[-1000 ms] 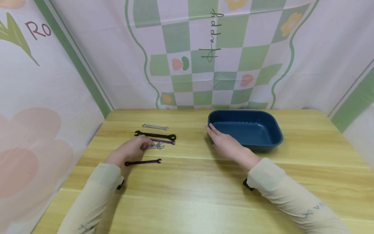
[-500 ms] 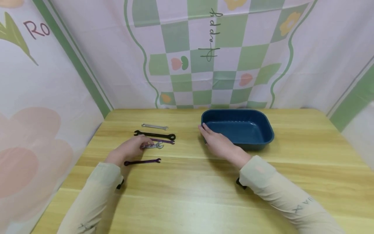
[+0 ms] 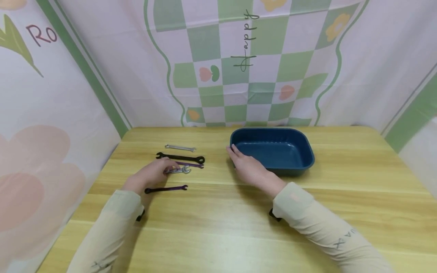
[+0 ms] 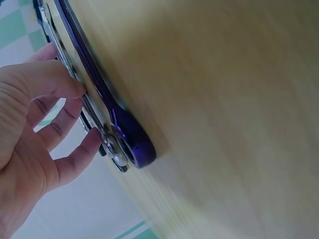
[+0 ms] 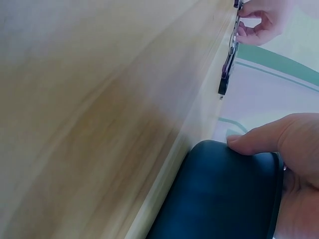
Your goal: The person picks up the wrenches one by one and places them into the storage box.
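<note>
My left hand (image 3: pixel 150 174) pinches a silver wrench (image 3: pixel 184 170) lying on the table, its open end sticking out to the right. A purple wrench (image 3: pixel 167 189) lies nearer to me, and the left wrist view shows its ring end (image 4: pixel 134 139) close beside the silver one. Just beyond the hand are another purple wrench (image 3: pixel 194 165), partly covered, and a larger black wrench (image 3: pixel 181 157). At the left end of a dark blue basin (image 3: pixel 273 151), my right hand (image 3: pixel 250 170) grips the wall, thumb (image 5: pixel 259 137) outside and fingers over the rim.
A small silver wrench (image 3: pixel 181 148) lies farthest back in the row. The wooden table (image 3: pixel 218 227) runs back to a checked green-and-white cloth (image 3: pixel 239 94), with another printed cloth (image 3: pixel 68 113) along the left side.
The basin has slid leftward across the table with my right hand on it, closer to the wrenches. My left hand has stayed in place on the silver wrench.
</note>
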The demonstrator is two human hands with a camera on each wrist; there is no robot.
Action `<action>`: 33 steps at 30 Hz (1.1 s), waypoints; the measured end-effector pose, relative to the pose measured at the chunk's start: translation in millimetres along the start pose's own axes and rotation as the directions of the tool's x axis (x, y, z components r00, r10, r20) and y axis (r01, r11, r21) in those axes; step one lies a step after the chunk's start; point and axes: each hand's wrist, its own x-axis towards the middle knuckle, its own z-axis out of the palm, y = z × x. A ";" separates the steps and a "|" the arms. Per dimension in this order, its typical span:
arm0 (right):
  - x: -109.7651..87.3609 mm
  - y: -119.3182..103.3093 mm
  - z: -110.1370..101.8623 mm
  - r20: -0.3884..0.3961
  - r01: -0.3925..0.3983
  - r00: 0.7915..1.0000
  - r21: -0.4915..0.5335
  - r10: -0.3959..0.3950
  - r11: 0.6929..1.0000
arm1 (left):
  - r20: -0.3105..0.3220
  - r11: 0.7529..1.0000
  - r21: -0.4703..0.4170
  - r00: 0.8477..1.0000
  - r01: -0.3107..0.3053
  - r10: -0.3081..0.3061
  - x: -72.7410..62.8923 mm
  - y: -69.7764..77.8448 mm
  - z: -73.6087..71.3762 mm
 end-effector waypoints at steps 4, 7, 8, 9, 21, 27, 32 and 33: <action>0.2 -2.8 2.5 -0.004 0.010 1.000 0.003 -0.010 1.000 | 0.002 1.000 0.011 1.000 -0.003 0.003 -0.6 0.8 0.2; 0.5 -5.4 4.6 -0.006 0.016 1.000 0.006 -0.016 1.000 | 0.004 1.000 0.012 1.000 -0.004 0.004 -0.9 1.4 0.4; 0.5 -6.6 5.0 -0.005 0.016 1.000 0.007 -0.016 1.000 | 0.003 1.000 0.013 1.000 -0.003 0.003 -0.9 1.5 0.6; 0.6 -7.9 5.4 -0.003 0.015 1.000 0.010 -0.015 1.000 | 0.004 1.000 0.011 1.000 0.000 0.000 -0.9 1.7 0.7; 0.8 -20.4 9.7 0.009 0.027 1.000 -0.002 -0.027 1.000 | 0.005 1.000 0.004 1.000 0.011 -0.011 1.2 0.7 2.7; 1.8 -26.1 12.4 0.008 0.037 0.999 -0.003 -0.037 0.999 | -0.002 0.998 0.057 0.999 -0.035 0.035 1.1 -1.5 4.3; 3.2 -31.7 14.4 0.008 0.030 1.000 -0.019 -0.030 0.999 | -0.004 0.996 0.074 0.999 -0.048 0.049 0.6 -1.3 3.1; 3.4 -33.0 14.8 0.006 0.032 0.999 -0.021 -0.032 0.999 | -0.007 0.996 0.074 0.999 -0.053 0.054 0.6 -1.2 2.7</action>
